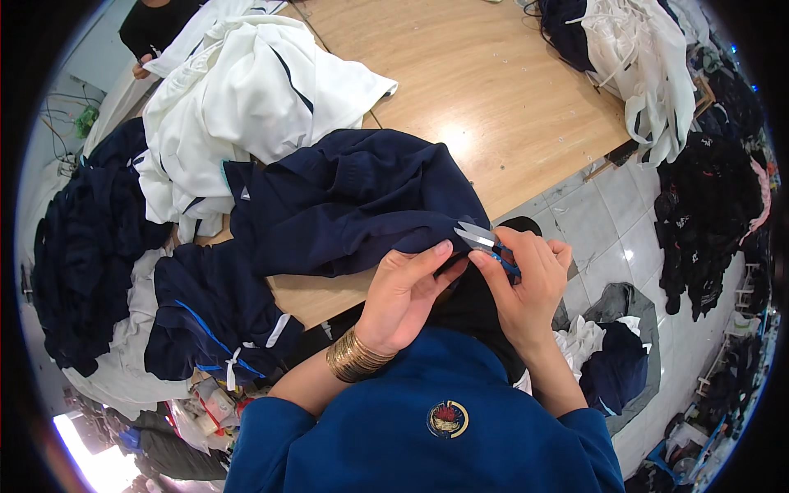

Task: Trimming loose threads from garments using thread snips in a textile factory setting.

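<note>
A navy blue garment (353, 205) lies bunched on the near part of the table, its near right edge reaching my hands. My left hand (407, 287), with gold bangles on the wrist, pinches that edge between thumb and fingers. In my right hand (530, 275) is a small pair of thread snips (477, 236) with blue handles. Their metal blades stand apart and point left over the garment's edge, close to my left fingertips. Whether a thread lies between the blades is too small to tell.
White garments (238, 90) are heaped behind the navy one. More navy clothes (214, 312) hang at the table's left edge. White drawstring garments (649, 66) drape over the far right corner of the wooden table (477, 90). A grey bag (645, 329) of clothes sits on the tiled floor. Another person's hand (142, 66) shows far left.
</note>
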`<move>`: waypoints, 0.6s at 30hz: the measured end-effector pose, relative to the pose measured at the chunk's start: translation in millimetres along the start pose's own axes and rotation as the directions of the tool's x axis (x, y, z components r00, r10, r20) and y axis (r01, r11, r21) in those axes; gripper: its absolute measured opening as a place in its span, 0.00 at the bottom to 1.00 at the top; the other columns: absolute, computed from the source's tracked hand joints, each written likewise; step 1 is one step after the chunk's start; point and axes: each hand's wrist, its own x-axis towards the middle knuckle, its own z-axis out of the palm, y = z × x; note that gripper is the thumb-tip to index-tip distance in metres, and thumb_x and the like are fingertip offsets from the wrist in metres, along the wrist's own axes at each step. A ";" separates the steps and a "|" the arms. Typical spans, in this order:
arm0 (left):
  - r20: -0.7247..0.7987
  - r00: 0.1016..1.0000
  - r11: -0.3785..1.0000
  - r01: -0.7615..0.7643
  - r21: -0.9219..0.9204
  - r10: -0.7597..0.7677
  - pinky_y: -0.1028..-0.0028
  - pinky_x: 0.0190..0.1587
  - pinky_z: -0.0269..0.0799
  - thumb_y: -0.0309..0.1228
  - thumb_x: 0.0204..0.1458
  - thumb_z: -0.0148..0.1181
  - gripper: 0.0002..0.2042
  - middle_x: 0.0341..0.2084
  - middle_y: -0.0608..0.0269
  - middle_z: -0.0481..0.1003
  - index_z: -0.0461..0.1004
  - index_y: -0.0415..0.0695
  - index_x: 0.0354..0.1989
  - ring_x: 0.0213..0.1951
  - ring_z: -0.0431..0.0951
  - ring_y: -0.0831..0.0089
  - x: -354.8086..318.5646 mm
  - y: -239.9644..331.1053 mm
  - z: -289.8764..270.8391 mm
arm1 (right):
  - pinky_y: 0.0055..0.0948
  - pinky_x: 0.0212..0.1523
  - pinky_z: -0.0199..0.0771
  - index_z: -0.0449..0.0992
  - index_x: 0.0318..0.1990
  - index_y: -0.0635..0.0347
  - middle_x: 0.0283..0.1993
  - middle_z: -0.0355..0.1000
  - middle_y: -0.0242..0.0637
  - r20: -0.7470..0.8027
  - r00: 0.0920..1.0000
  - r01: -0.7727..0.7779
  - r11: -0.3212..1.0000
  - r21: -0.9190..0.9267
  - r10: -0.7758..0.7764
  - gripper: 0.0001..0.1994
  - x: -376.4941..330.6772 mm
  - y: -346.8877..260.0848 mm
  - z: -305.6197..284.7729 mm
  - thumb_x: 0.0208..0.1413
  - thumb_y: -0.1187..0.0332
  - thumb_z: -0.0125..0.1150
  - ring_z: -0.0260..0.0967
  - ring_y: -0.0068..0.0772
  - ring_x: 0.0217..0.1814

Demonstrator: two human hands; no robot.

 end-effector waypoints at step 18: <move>0.016 0.999 0.999 -0.043 -0.005 0.043 0.69 0.54 0.64 0.27 0.55 0.53 0.07 0.40 0.64 0.76 0.75 0.43 0.40 0.43 0.73 0.77 1.2 -2.4 -4.8 | 0.29 0.33 0.50 0.73 0.34 0.58 0.23 0.67 0.28 0.025 1.000 -0.003 1.000 0.021 0.003 0.13 1.2 1.1 0.4 0.46 0.60 0.65 0.63 0.25 0.23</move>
